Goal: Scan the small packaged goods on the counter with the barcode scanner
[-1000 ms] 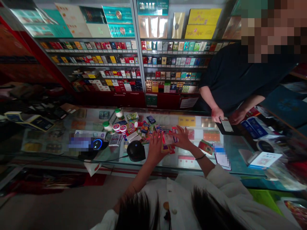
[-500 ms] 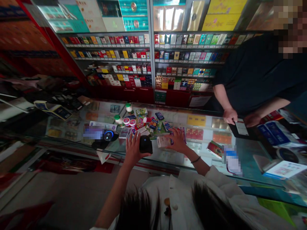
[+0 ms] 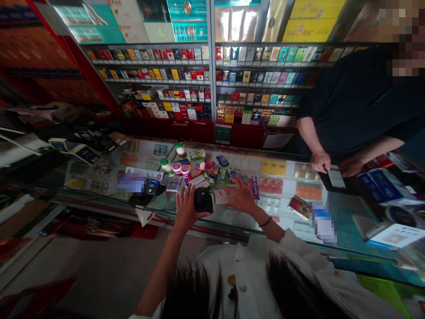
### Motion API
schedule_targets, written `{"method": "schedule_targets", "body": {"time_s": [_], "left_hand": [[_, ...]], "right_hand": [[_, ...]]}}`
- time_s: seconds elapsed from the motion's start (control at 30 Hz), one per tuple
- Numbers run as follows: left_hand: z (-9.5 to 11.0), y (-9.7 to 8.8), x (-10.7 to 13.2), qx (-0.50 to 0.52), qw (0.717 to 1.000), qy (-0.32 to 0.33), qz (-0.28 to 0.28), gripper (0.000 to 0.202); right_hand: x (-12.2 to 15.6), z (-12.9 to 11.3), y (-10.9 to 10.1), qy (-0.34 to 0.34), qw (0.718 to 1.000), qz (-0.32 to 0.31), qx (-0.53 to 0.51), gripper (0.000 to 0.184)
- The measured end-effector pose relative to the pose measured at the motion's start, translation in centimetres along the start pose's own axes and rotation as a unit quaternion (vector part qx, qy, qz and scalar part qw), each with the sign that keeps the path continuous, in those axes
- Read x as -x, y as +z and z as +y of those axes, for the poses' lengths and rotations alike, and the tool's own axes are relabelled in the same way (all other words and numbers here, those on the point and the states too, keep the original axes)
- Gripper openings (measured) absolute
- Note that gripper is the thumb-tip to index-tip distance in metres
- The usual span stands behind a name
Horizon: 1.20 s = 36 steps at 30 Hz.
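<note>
My left hand [image 3: 186, 209] grips a black handheld scanner [image 3: 203, 200] above the glass counter [image 3: 282, 208]. My right hand [image 3: 241, 195] holds a small pale packet [image 3: 222, 196] right beside the scanner's head, fingers curled round it. Just beyond both hands lies a heap of small colourful packets [image 3: 212, 172] and a few small white bottles with green caps [image 3: 165, 165].
A person in a dark shirt [image 3: 358, 102] stands behind the counter at the right, hands on a dark device [image 3: 335, 179]. A black payment speaker [image 3: 151, 188] sits left of my hands. Shelves of cigarette packs [image 3: 206, 84] fill the back wall. A red packet [image 3: 300, 206] lies at right.
My left hand left the packets, took up the black scanner and raised it. My right hand brought the pale packet closer to the scanner. The view shifted left.
</note>
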<state>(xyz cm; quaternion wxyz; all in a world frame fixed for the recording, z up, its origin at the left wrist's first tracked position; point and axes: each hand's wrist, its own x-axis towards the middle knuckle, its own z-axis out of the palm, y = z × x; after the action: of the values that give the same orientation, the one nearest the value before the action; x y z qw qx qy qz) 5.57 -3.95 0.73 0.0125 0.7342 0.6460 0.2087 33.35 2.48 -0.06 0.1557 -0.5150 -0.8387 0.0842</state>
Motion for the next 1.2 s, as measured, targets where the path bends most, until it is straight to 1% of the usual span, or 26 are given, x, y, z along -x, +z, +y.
{"method": "schedule_targets", "body": {"time_s": [0.17,0.3,0.4,0.57,0.67,0.8,0.93,1.07,1.2], "left_hand": [[-0.1,0.0,-0.1,-0.002,1.0,0.002,-0.005,0.12],[-0.2,0.0,-0.2,0.006,1.0,0.003,-0.002,0.119],[-0.1,-0.1,-0.3,0.012,1.0,0.001,-0.003,0.122],[0.4,-0.3,-0.7,0.022,1.0,0.004,-0.005,0.123],[1.1,-0.6,-1.0,0.027,0.999,0.017,-0.002,0.123],[3.2,-0.8,-1.9,0.038,0.998,0.048,0.001,0.123],[6.4,-0.2,-2.8,0.052,0.994,0.094,-0.003,0.117],[10.1,1.6,-3.7,0.079,0.985,0.151,-0.033,0.106],[13.3,4.2,-4.7,0.113,0.971,0.191,-0.087,0.097]], "right_hand": [[0.1,0.3,0.4,0.01,1.0,-0.005,0.003,0.063],[0.1,0.5,0.2,0.011,1.0,0.006,-0.005,0.058],[0.1,0.6,0.0,0.012,1.0,0.013,-0.011,0.06],[0.4,1.1,0.0,0.031,0.999,0.019,-0.021,0.062],[1.0,1.8,-0.1,0.038,0.998,0.034,-0.023,0.065],[1.9,2.8,-0.5,0.06,0.997,0.052,-0.016,0.06],[3.0,4.1,-1.1,0.102,0.994,0.048,-0.003,0.064],[4.7,5.8,-1.2,0.135,0.989,0.066,0.021,0.065],[7.1,7.7,-1.1,0.184,0.978,0.09,0.031,0.061]]}}
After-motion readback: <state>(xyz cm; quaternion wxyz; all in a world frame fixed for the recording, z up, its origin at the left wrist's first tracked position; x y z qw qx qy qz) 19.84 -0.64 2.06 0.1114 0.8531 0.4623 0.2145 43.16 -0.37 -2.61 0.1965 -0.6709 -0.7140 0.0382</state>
